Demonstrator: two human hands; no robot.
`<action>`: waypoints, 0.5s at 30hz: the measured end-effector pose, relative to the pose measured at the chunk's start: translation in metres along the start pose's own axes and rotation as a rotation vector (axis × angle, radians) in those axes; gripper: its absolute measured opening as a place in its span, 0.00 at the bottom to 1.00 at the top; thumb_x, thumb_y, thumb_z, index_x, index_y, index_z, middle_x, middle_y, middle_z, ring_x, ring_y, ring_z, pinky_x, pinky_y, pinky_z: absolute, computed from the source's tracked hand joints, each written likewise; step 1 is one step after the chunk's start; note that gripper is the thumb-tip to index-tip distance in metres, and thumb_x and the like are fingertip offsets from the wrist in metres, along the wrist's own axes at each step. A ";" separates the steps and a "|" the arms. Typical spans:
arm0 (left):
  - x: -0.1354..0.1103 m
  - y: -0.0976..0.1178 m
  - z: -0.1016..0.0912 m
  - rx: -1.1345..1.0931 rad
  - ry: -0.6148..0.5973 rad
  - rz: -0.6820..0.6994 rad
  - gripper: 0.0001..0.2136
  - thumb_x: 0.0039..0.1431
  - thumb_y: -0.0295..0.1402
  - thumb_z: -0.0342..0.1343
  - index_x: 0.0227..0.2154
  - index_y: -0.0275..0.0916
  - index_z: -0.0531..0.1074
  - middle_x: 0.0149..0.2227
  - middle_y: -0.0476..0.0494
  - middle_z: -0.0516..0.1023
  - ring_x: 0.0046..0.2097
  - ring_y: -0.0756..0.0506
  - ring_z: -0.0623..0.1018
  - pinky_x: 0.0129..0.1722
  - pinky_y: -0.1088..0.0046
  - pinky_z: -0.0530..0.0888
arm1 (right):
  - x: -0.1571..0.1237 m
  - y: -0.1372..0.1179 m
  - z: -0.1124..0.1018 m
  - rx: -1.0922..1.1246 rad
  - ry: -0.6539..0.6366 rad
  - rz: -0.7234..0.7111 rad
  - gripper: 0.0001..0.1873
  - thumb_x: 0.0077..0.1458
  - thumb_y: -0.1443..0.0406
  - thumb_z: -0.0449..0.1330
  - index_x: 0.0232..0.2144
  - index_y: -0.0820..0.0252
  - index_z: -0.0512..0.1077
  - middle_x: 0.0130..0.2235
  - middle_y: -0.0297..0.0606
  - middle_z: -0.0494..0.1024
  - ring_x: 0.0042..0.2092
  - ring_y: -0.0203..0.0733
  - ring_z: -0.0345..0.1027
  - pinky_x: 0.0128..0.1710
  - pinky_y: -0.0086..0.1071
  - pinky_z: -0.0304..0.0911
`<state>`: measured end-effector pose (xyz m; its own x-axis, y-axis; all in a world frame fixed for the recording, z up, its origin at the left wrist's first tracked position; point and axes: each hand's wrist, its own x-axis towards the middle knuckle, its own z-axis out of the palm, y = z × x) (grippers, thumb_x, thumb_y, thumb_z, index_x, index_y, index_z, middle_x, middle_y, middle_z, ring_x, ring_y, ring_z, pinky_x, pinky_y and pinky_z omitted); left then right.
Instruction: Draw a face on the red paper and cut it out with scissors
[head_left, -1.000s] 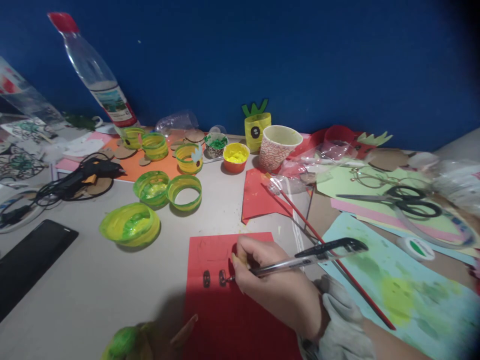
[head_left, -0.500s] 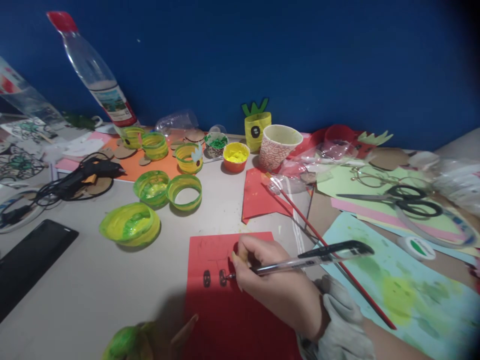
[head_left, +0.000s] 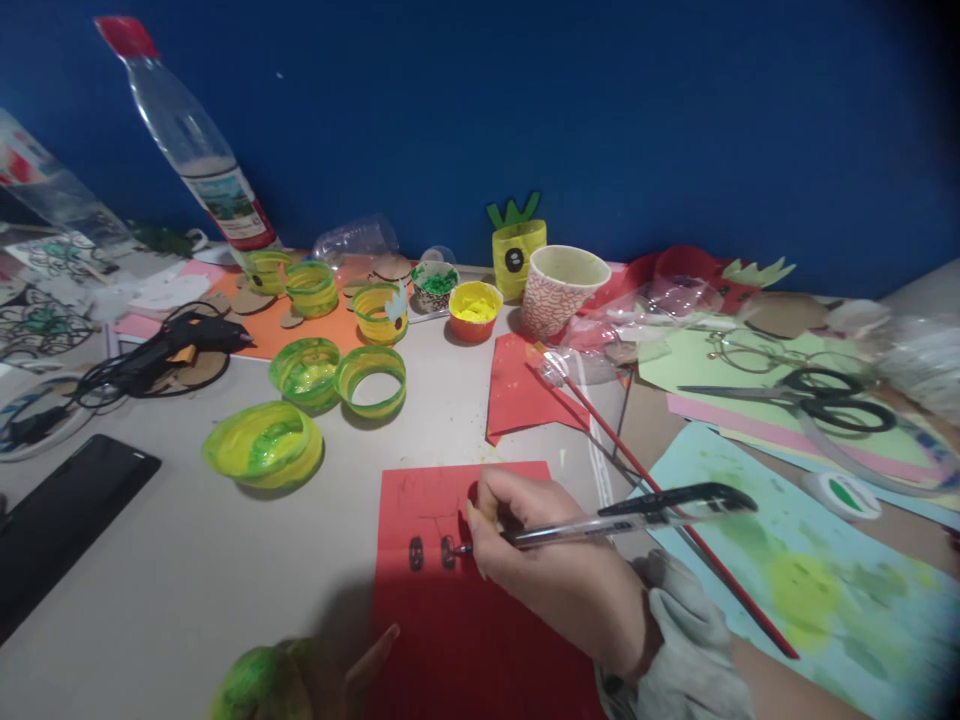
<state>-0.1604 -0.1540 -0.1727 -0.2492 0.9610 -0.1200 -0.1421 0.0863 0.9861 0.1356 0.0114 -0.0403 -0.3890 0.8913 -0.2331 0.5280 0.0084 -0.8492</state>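
- On the marked sheet (head_left: 465, 635): the pen (head_left: 559, 533) tip, with the right hand (head_left: 544, 570) over the sheet's right half.
- At its left edge, lower down: the left hand (head_left: 369, 665), partly cut off.
- Well left of it: the phone (head_left: 71, 530).
- Behind it, leftward: a bowl (head_left: 232, 450), then a ring (head_left: 373, 409); farther off, the glue gun (head_left: 199, 333) and a bottle (head_left: 225, 205).
- Just behind it: a paper scrap (head_left: 517, 400); farther, a tub (head_left: 472, 330) and the paper cup (head_left: 555, 305).
- Right of it: a thin stick (head_left: 739, 588) across a second sheet (head_left: 750, 510).
- Behind it, well rightward: scissors (head_left: 832, 398).

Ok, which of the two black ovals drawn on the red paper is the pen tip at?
The right oval in the picture: the pen tip is at its right edge, whereas the left oval lies farther from the tip.
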 end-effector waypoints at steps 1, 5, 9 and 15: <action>0.007 -0.011 -0.006 0.019 -0.010 0.014 0.18 0.56 0.47 0.55 0.29 0.34 0.73 0.23 0.47 0.73 0.22 0.58 0.68 0.23 0.85 0.72 | 0.000 0.000 0.000 0.001 -0.004 -0.006 0.10 0.52 0.64 0.52 0.22 0.61 0.57 0.20 0.29 0.60 0.24 0.30 0.52 0.23 0.27 0.49; 0.011 -0.040 -0.016 0.073 0.017 0.062 0.13 0.45 0.43 0.64 0.29 0.39 0.74 0.22 0.52 0.73 0.19 0.58 0.66 0.26 0.81 0.77 | -0.001 0.001 0.001 -0.001 0.006 -0.001 0.10 0.52 0.64 0.53 0.22 0.61 0.57 0.20 0.29 0.60 0.24 0.30 0.52 0.23 0.26 0.49; -0.001 -0.046 -0.014 0.089 0.066 0.093 0.11 0.53 0.43 0.58 0.32 0.41 0.75 0.18 0.52 0.67 0.21 0.57 0.66 0.44 0.69 0.81 | -0.002 0.001 0.000 0.019 -0.022 0.007 0.10 0.52 0.64 0.53 0.22 0.61 0.57 0.21 0.29 0.61 0.24 0.30 0.53 0.23 0.27 0.50; -0.005 -0.048 -0.012 0.103 0.071 0.111 0.10 0.53 0.41 0.58 0.29 0.38 0.72 0.15 0.53 0.62 0.18 0.60 0.61 0.39 0.73 0.81 | -0.001 0.001 0.000 0.035 -0.040 0.021 0.11 0.53 0.64 0.53 0.22 0.61 0.57 0.21 0.30 0.62 0.24 0.31 0.54 0.24 0.27 0.50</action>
<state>-0.1641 -0.1661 -0.2207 -0.3252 0.9456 -0.0135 -0.0114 0.0103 0.9999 0.1360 0.0106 -0.0411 -0.4080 0.8724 -0.2693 0.5102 -0.0268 -0.8596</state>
